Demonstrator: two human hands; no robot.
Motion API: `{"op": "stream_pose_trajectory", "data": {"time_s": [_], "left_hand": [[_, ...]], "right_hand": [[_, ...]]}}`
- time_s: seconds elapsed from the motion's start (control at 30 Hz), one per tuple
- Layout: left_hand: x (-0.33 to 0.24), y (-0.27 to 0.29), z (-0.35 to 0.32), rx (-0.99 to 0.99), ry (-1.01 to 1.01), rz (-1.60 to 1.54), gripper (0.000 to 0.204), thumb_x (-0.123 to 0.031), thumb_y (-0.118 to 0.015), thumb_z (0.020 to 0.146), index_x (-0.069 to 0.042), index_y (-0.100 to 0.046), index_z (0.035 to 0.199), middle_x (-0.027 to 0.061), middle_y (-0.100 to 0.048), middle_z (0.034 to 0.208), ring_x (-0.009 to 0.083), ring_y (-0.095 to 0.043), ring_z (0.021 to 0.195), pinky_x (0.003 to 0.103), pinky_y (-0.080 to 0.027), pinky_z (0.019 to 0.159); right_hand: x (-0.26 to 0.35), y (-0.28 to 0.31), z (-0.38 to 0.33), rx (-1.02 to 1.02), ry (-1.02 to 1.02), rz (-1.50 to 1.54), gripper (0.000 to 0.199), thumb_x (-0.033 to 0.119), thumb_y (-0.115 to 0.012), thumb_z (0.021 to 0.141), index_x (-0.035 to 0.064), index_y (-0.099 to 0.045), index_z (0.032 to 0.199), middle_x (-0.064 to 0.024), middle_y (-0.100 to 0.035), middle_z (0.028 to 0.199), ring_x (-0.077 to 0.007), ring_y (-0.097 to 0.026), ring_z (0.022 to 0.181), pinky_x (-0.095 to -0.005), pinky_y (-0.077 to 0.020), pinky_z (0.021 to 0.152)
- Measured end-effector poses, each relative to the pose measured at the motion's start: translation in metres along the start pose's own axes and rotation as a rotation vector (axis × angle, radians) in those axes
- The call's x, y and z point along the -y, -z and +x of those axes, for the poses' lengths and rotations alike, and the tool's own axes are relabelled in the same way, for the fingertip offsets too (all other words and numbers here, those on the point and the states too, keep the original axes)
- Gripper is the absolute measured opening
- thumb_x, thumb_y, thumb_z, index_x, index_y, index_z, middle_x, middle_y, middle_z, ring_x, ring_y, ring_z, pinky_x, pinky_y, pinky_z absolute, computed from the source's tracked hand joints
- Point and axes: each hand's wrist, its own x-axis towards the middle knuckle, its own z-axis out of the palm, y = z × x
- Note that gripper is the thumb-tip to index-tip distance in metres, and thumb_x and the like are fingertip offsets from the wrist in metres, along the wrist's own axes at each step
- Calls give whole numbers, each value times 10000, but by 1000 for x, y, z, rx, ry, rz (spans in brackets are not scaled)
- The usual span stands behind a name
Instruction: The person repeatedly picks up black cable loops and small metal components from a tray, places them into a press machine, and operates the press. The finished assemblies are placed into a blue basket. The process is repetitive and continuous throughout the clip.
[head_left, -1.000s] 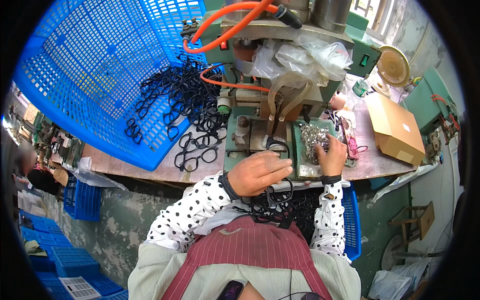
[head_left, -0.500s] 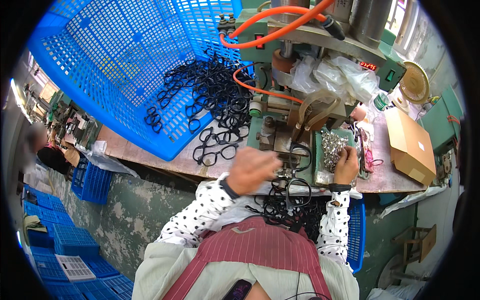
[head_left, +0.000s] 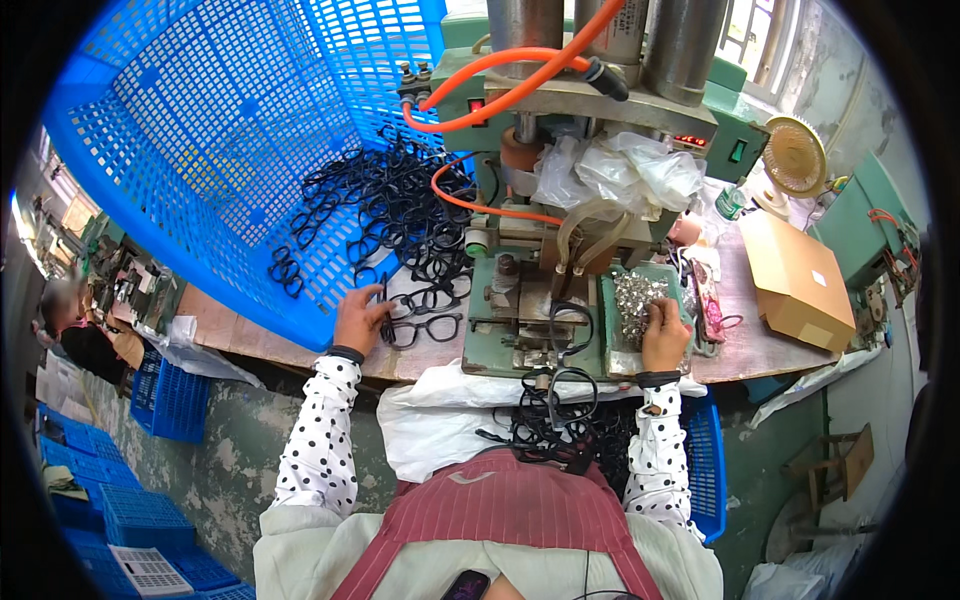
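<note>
My left hand (head_left: 358, 320) is at the table's left part, fingers pinched on the edge of a black eyeglass frame (head_left: 384, 290) that stands partly upright. Beside it another black eyeglass frame (head_left: 426, 331) lies flat. My right hand (head_left: 665, 338) is over the green tray (head_left: 680, 284), thumb and fingers closed at the heap of small shiny metal parts (head_left: 636, 300); whatever is between the fingertips is too small to make out. Between the hands, one more black frame (head_left: 573, 352) hangs at the front of the green press (head_left: 490, 335).
A large blue basket (head_left: 200, 215) lies tipped on the left, black frames spilling from it. More frames (head_left: 530, 425) lie heaped at my lap, near a blue crate (head_left: 707, 470). Orange hoses (head_left: 480, 120) cross the press. An open cardboard box (head_left: 800, 285) stands right, a fan (head_left: 795, 155) behind.
My left hand has moved left, from beside the press to the frames near the basket. My right hand stays at the metal parts. The whole view has shifted slightly.
</note>
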Motion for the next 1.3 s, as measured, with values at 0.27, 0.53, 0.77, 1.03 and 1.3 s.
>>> {"op": "stream_pose_trajectory", "data": {"time_s": [0.27,0.53,0.77,1.03,1.3], "left_hand": [[-83,38,59,-431,-100,-110,45,-103,-576,855,-68,-597,837,92,-592,818,326,-542,820,437,-382,771],[-185,57,67,-451,-347,-364,177,-2,-622,752,-88,-625,907,46,-635,894,265,-568,811,423,-422,749],[-245,49,74,-344,-721,-520,332,-102,-683,778,-85,-662,1109,32,-660,1041,196,-630,886,391,-473,897],[-242,56,76,-279,-770,-578,358,-69,-700,750,-53,-653,1105,55,-653,1022,219,-624,840,386,-506,842],[-244,51,74,-293,-763,-635,404,-41,-697,726,-28,-630,1124,68,-643,1005,235,-604,783,375,-497,778]], "right_hand": [[6,13,5,-116,165,-391,226,196,-720,790,120,-672,997,-50,-662,923,-270,-553,962,-456,-373,851],[-2,5,-4,-14,-8,-372,127,212,-804,676,150,-714,741,-29,-637,1077,-284,-499,1101,-524,-346,925],[-5,8,2,-89,9,-233,73,205,-775,725,190,-728,778,9,-661,772,-228,-559,848,-409,-387,797],[-15,15,7,-62,208,-464,90,111,-661,821,102,-599,885,-76,-613,733,-284,-573,780,-445,-400,735],[-14,10,16,-196,289,-301,175,13,-550,873,30,-535,1046,-178,-613,805,-357,-596,759,-460,-442,690]]}}
